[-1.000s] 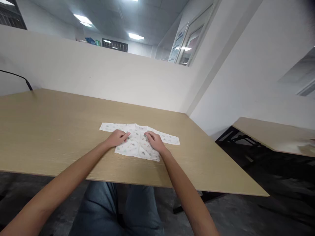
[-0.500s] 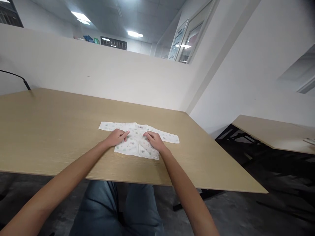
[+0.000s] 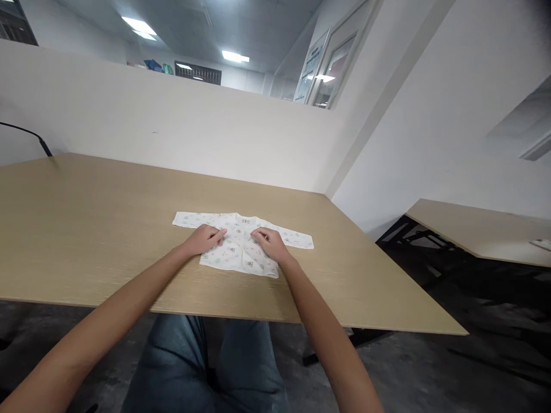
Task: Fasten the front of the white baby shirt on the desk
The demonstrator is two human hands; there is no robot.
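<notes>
A small white baby shirt (image 3: 235, 261) with a scattered print lies face up on the table, its long sleeves spread to both sides and its neckline toward the far wall. My left hand (image 3: 206, 238) rests on the left side of its front, fingers curled and thumb pointing inward, closed on the cloth. Across from it, my right hand (image 3: 270, 243) is closed on the right side of the front, with thumb and forefinger together. A gap of shirt front shows between the two hands. The fingers' undersides are hidden.
The wooden table (image 3: 107, 229) ends close to my legs and meets a white partition (image 3: 193, 132) at the back. A black cable (image 3: 41, 143) comes in at the far left. Another table (image 3: 486, 229) stands to the right, beyond a gap.
Almost nothing differs. Both hands keep their place on the baby shirt, and the view has shifted very slightly.
</notes>
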